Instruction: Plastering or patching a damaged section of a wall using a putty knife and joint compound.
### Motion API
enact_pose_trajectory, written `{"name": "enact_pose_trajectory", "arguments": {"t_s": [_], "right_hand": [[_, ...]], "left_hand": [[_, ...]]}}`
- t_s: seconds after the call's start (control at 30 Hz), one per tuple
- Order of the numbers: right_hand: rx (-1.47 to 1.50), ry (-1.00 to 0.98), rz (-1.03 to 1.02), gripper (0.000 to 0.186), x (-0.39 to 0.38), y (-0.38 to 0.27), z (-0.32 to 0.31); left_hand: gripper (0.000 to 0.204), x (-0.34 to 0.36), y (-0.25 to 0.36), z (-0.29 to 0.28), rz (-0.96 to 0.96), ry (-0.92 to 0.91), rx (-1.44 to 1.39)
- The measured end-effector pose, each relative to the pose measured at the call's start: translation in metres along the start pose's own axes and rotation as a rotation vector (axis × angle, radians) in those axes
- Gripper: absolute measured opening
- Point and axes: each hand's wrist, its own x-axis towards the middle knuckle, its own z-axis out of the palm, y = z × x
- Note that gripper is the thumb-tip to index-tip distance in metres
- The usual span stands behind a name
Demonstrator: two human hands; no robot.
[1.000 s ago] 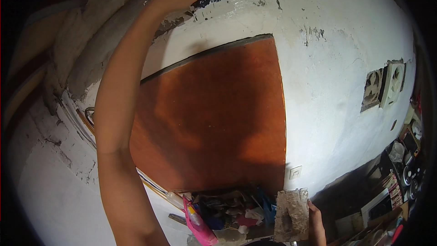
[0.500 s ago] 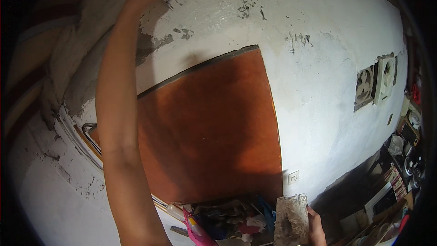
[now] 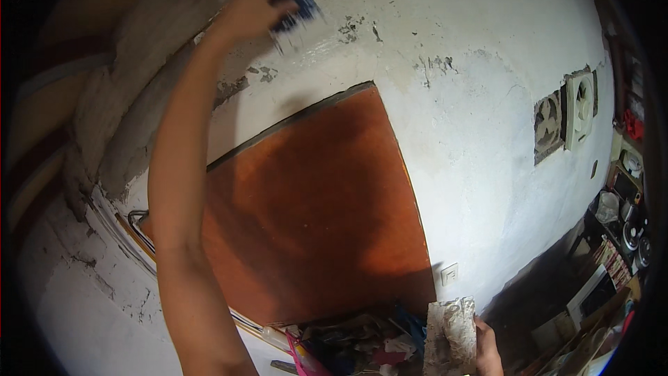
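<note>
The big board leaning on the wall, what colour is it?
The board is reddish-orange brown, against a white wall. The head view shows it best.

White plastered wall [image 3: 487,97], patchy and flaking near its top. Orange-brown door [image 3: 313,209] set in it. Right of the door: a light switch [image 3: 449,273], then two square ventilation fans [image 3: 567,122]. Cluttered shelves [image 3: 619,237] stand further right.

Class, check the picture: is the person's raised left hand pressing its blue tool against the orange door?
No, the left hand holds the blue tool on the white wall, above the orange door.
</note>
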Motion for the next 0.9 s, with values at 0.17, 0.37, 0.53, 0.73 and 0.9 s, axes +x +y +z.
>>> {"name": "enact_pose_trajectory", "arguments": {"t_s": [0.17, 0.37, 0.53, 0.73, 0.9], "right_hand": [[0.063, -0.016, 0.069, 0.046, -0.001, -0.001, 0.001], [0.131, 0.002, 0.040, 0.046, -0.008, -0.005, 0.001], [0.193, -0.020, 0.078, 0.046, -0.007, -0.007, 0.004], [0.331, -0.004, 0.081, 0.044, -0.019, -0.008, 0.015], [-0.178, 0.006, -0.147, 0.040, -0.010, 0.006, -0.019]], "left_hand": [[0.033, 0.001, -0.005, -0.009, -0.053, 0.163, 0.163], [0.035, 0.006, 0.018, 0.013, 0.000, -0.060, 0.018], [0.037, 0.021, -0.024, -0.018, 0.006, 0.132, 0.287], [0.040, 0.032, -0.002, -0.016, -0.081, 0.095, 0.083], [0.046, 0.043, -0.041, -0.040, -0.188, 0.151, 0.283]]}}
